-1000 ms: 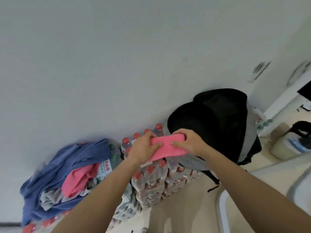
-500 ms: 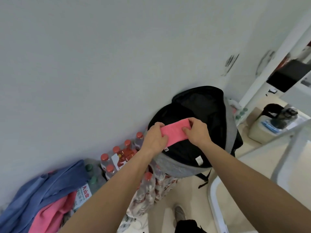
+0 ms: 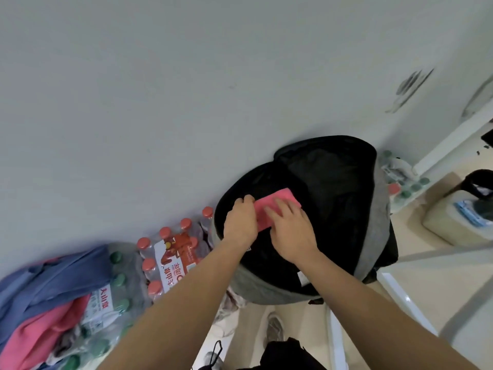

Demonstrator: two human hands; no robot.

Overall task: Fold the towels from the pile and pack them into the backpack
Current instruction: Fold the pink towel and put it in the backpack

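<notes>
- The step now is packing. A folded pink towel (image 3: 286,196) is going down into the open backpack (image 3: 378,209).
- The backpack leans on the wall (image 3: 186,89), with its black mouth wide open. The towel sits just inside that mouth, near the top, and I do not think it is at the bottom yet.
- The left hand (image 3: 240,225) holds the left end of the towel, with its fingers (image 3: 244,200) curled round the edge.
- The right hand (image 3: 290,233) lies on top of the towel. Its fingers (image 3: 276,204) look almost flat, as if they press it down. I cannot see its thumb.
- Next, I think the towel must be pushed deeper and laid flat. Then both hands should let go and come out.
- After that they can go to the pile (image 3: 48,303) on the left, past the water bottles (image 3: 170,260). Blue and pink cloth there looks unfolded, so there is more to do.
- Half a second ago the hands held the towel up at the mouth of the bag, one hand pinching each end. Now it is lower, inside the black part, and the right hand has slid over the top of it.
- A second ago the towel was out over the bottles, in front of the bag.
</notes>
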